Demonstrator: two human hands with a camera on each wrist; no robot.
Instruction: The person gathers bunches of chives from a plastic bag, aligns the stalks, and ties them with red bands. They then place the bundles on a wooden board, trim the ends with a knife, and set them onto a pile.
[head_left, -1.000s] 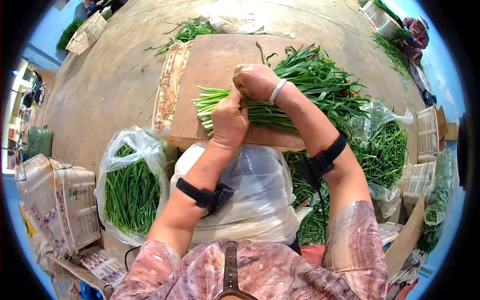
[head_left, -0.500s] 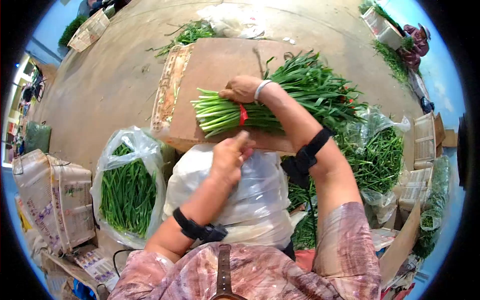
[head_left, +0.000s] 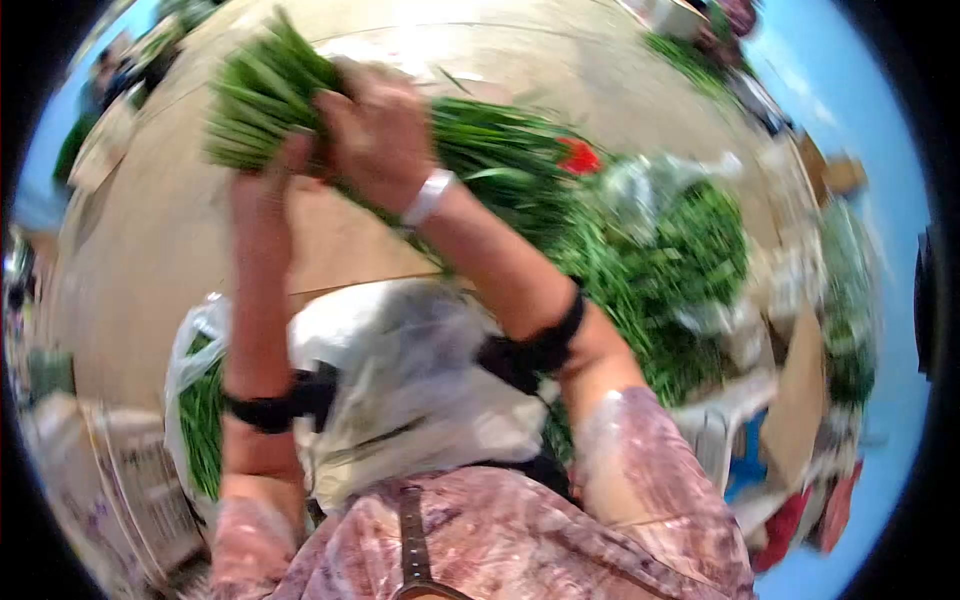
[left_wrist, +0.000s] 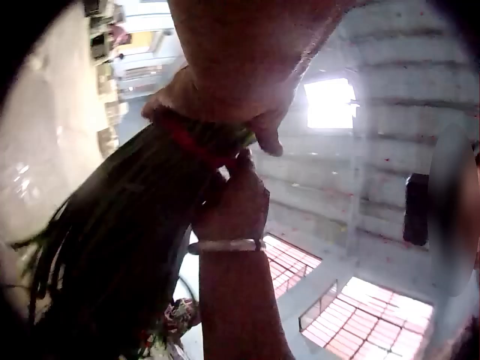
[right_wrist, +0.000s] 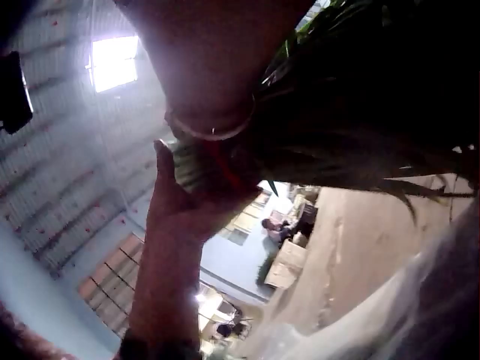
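A tied bundle of green chives (head_left: 262,88) is raised in front of me, pale stem ends up and to the left, leaves trailing right. My right hand (head_left: 365,125), a white bracelet on its wrist, grips the bundle from above. Beside it my left hand (head_left: 285,155) holds the bundle from below. In the left wrist view the left hand (left_wrist: 225,82) curls round the bundle (left_wrist: 112,225) at a red band (left_wrist: 187,141), with the right hand (left_wrist: 234,201) just under it. The right wrist view is dark: the bundle (right_wrist: 360,112) against the left hand (right_wrist: 180,191).
Below the hands lies a brown cardboard sheet (head_left: 340,250) on the concrete floor. A white plastic bag (head_left: 410,380) sits against my lap, and a clear bag of greens (head_left: 200,420) to its left. Piles of loose and bagged greens (head_left: 680,260) fill the right side.
The bundle lay on the cardboard under my right hand, with the left hand drawn back. Now both hands hold it, lifted up and to the left. The head view has tilted and blurred.
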